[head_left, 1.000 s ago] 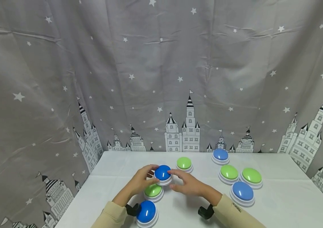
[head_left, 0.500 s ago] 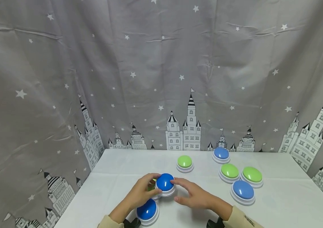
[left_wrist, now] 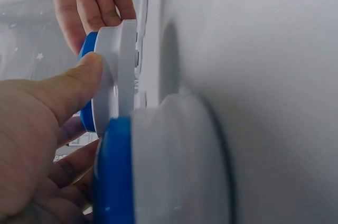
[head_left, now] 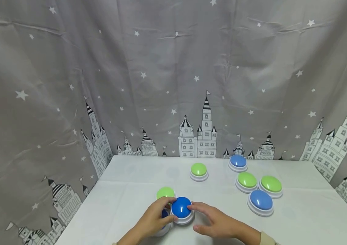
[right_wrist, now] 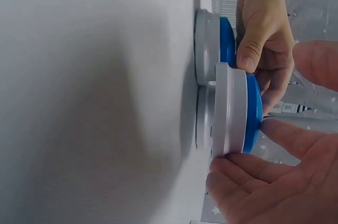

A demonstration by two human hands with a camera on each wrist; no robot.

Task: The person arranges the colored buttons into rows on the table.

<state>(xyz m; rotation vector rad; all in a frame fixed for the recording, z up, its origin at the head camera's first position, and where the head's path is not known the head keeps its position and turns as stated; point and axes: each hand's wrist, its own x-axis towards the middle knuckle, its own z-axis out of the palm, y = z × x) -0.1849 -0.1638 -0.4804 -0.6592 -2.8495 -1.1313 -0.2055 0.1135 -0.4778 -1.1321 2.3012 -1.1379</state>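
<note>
My left hand (head_left: 153,219) grips a blue buzzer button (head_left: 181,207) with a white round base, thumb and fingers at its left side. In the right wrist view the button's base stands off the table. The right hand (head_left: 219,223) reaches to the opposite side with fingers extended; in the right wrist view its index fingertip meets the blue dome and other fingertips lie along the white rim. A second blue button (left_wrist: 163,166) sits on the table beneath the left hand, mostly hidden in the head view. Just behind is a green button (head_left: 165,192), partly covered by the fingers.
Farther back on the white table (head_left: 136,173) stands a lone green button (head_left: 198,169). At the right, two blue and two green buttons are grouped, the nearest being a blue button (head_left: 261,200). A grey castle-print curtain (head_left: 161,85) hangs behind the table.
Both hands have come nearer to the person and slightly right, carrying the blue button. It has left its place over the green button and now overlaps the front blue one.
</note>
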